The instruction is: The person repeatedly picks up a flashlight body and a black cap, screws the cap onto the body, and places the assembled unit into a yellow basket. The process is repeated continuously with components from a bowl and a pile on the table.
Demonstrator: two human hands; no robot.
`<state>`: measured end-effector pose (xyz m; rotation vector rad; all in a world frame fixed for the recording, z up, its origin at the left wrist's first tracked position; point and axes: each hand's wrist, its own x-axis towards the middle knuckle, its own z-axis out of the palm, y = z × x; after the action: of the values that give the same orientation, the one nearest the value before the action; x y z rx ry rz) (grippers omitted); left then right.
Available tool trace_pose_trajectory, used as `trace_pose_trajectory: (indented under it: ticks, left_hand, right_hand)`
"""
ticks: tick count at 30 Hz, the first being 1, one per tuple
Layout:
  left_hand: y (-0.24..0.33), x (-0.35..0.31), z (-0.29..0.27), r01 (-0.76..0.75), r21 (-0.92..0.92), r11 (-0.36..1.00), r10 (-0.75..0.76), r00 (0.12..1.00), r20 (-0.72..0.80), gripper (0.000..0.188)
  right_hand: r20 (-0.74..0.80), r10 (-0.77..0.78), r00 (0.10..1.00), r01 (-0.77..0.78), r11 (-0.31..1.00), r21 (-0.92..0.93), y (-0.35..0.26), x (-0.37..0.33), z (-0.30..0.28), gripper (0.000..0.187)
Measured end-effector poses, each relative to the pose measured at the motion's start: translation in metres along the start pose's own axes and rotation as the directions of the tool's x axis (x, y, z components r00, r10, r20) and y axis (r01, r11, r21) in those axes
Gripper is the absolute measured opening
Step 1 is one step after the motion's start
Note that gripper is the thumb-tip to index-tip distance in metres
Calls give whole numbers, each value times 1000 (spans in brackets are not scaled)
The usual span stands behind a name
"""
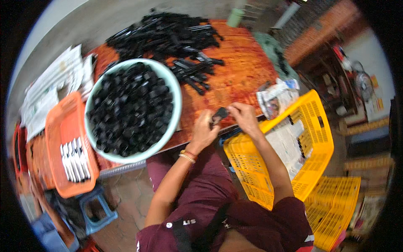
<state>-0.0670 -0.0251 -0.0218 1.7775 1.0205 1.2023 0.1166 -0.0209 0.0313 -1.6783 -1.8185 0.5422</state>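
Observation:
My left hand (205,131), with beaded and red bracelets at its wrist, is closed around a small black piece (220,113) at the table's near edge. The fingertips of my right hand (245,118) are pinched at the far right end of that same piece. Its exact kind is too small and blurred to tell. To the left stands a pale green basin (178,105) heaped with short black caps or knobs (130,109). Behind it lies a large pile of long, thin black parts (163,35), some spread toward the middle of the orange-red table (239,54).
An orange basket (69,191) with several white-and-black items is left of the basin, beside stacked newspapers (54,92). Yellow crates (323,126) stand at my right, one lined with paper. A crumpled bag (279,98) lies at the table edge. Another person's arm (52,210) shows lower left.

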Motion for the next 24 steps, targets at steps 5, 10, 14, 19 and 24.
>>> trace_pose_trajectory:
  ticks: [5,10,14,19,24]
  left_hand:
    - [11,1,-23,-103,211,972,94,994,52,24]
    - [8,-2,-20,-91,198,976,75,994,83,27]
    - [7,-1,-19,-106,179,978,93,992,79,28]
    - [5,-2,-25,-90,123,988,79,992,95,28]
    - [2,-3,-24,-121,139,983,108,989,97,27]
  right_hand:
    - [-168,-44,985,38,999,-35,-17,16,-38,18]
    - [-223,-131,966,-31,797,-603,2,74,-120,19]
    - [225,6,974,211,315,-925,42,109,-106,22]
    - [253,560,789,235,106,-966,71,142,-69,32]
    - [321,567,759,304,128,-944,81,143,-76,30]
